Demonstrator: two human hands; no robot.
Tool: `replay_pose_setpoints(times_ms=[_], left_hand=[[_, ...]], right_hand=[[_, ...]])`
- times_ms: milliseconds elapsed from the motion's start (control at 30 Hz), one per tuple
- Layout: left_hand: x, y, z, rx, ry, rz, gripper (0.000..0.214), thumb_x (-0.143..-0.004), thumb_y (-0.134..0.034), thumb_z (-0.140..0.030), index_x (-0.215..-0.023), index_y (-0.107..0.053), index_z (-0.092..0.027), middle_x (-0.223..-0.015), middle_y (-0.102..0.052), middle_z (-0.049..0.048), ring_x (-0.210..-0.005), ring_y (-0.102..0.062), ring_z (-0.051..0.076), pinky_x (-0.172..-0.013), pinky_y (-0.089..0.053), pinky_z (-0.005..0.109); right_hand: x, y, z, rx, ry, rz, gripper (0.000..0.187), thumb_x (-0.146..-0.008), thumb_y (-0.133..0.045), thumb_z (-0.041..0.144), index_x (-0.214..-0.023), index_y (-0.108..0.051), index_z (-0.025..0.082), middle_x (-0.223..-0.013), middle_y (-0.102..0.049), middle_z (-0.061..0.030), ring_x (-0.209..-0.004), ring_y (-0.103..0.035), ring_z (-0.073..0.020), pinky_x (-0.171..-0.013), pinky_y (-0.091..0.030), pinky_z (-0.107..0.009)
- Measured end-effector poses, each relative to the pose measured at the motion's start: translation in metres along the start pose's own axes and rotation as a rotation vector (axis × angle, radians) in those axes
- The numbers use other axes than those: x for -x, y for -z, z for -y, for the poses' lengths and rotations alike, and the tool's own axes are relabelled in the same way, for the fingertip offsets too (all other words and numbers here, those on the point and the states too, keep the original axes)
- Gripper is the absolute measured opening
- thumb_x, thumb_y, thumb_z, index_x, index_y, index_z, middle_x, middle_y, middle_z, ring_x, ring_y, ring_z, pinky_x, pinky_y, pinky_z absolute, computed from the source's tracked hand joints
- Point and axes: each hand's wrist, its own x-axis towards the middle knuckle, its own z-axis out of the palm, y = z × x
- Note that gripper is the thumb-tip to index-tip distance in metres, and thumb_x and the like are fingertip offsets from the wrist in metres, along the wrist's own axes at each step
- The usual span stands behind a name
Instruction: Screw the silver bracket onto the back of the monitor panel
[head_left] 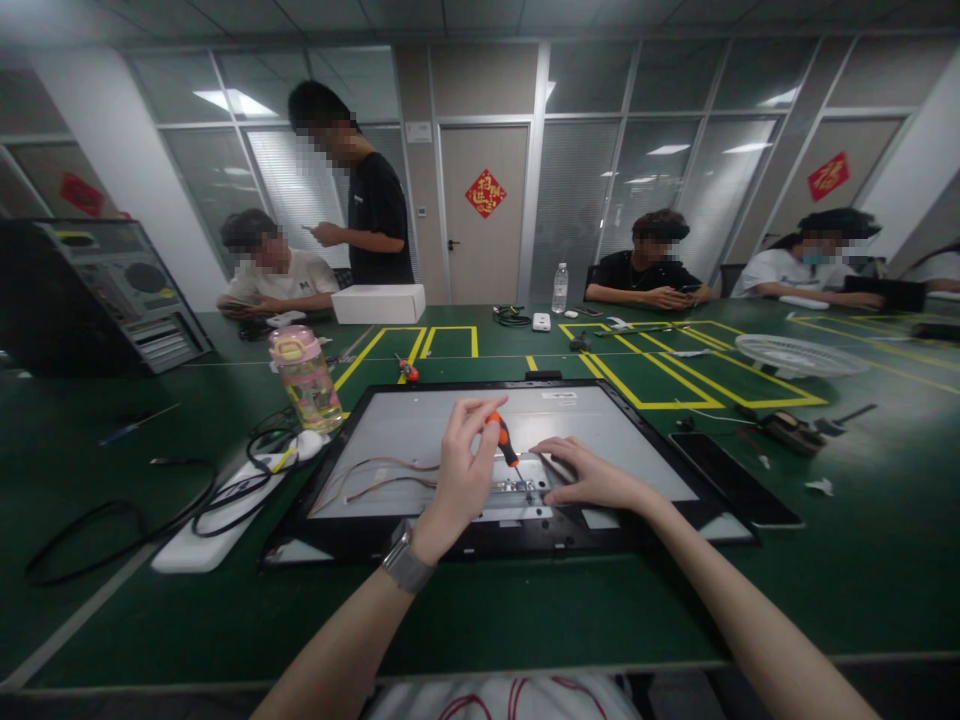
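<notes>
My left hand [463,472], with a watch at its wrist, is closed round the orange and black handle of a screwdriver [507,441]. The shaft slants down to a small metal-framed circuit board [517,487] on the back of a flat display panel [390,412]. Beside that board rests my right hand [589,474], fingers apart and bent, the fingertips at the edge of the metal plate. Whether they pinch anything small is not visible. Thin wires [375,470] run leftward from the board across the grey panel back, which has a black frame.
Left of the panel are a white power strip [217,520], black cables [150,540] and a pink-lidded bottle [304,375]. A dark phone [735,480] lies right of it. Behind stand a computer case [112,290] and a white box [379,304]; several people are across the table.
</notes>
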Motion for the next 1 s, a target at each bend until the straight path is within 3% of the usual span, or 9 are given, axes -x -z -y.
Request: replay_pose_setpoints(times_ms=[200, 333, 500, 633, 800, 1000], left_hand=[[0.0027, -0.0017, -0.0010, -0.017, -0.002, 0.011, 0.020, -0.088, -0.057, -0.025, -0.104, -0.067, -0.022, -0.088, -0.053, 0.0021, -0.077, -0.054, 0.014, -0.071, -0.046, 0.027], [0.0020, -0.0017, -0.0012, 0.034, -0.005, 0.027, 0.028, -0.094, -0.043, -0.022, -0.114, -0.064, -0.023, -0.103, -0.055, 0.0058, -0.095, -0.055, 0.016, -0.083, -0.045, 0.030], [-0.0004, -0.0015, 0.0008, 0.044, 0.014, -0.028, 0.016, -0.085, -0.060, -0.024, -0.098, -0.070, -0.022, -0.085, -0.053, 0.0016, -0.077, -0.055, 0.014, -0.072, -0.046, 0.026], [-0.0007, -0.0007, -0.0002, 0.084, 0.008, 0.034, 0.025, -0.092, -0.048, -0.022, -0.109, -0.066, -0.023, -0.101, -0.058, 0.0051, -0.093, -0.057, 0.016, -0.083, -0.046, 0.030], [-0.0006, -0.0006, -0.0023, 0.039, -0.003, -0.006, 0.016, -0.085, -0.060, -0.022, -0.097, -0.070, -0.022, -0.085, -0.057, 0.0019, -0.080, -0.055, 0.015, -0.079, -0.046, 0.030], [0.0000, -0.0009, -0.0004, 0.103, 0.014, 0.050, 0.026, -0.091, -0.048, -0.019, -0.110, -0.066, -0.022, -0.098, -0.060, 0.0045, -0.092, -0.057, 0.016, -0.084, -0.044, 0.030]], right_hand=[[-0.0005, -0.0002, -0.0007, 0.015, 0.012, -0.001, 0.070, -0.070, -0.072, 0.056, -0.130, -0.050, 0.028, -0.131, -0.052, -0.0065, -0.122, -0.040, -0.0301, -0.106, -0.031, -0.047], [-0.0001, 0.0006, 0.0026, 0.000, -0.006, 0.000, 0.070, -0.070, -0.072, 0.056, -0.130, -0.051, 0.027, -0.130, -0.053, -0.0069, -0.122, -0.041, -0.0307, -0.106, -0.031, -0.047], [0.0004, 0.0001, 0.0014, -0.007, -0.003, -0.005, 0.071, -0.069, -0.074, 0.054, -0.130, -0.050, 0.026, -0.131, -0.052, -0.0075, -0.123, -0.040, -0.0301, -0.105, -0.033, -0.045], [0.0003, -0.0005, -0.0017, -0.004, 0.004, -0.001, 0.070, -0.070, -0.073, 0.054, -0.131, -0.049, 0.027, -0.132, -0.051, -0.0069, -0.123, -0.040, -0.0299, -0.105, -0.033, -0.045], [0.0002, -0.0002, -0.0013, 0.007, 0.009, -0.004, 0.071, -0.069, -0.074, 0.054, -0.130, -0.050, 0.026, -0.132, -0.051, -0.0068, -0.122, -0.040, -0.0300, -0.105, -0.033, -0.044], [0.0003, -0.0005, -0.0008, 0.007, 0.002, -0.005, 0.069, -0.070, -0.073, 0.054, -0.129, -0.051, 0.025, -0.131, -0.052, -0.0071, -0.122, -0.040, -0.0296, -0.105, -0.033, -0.044]])
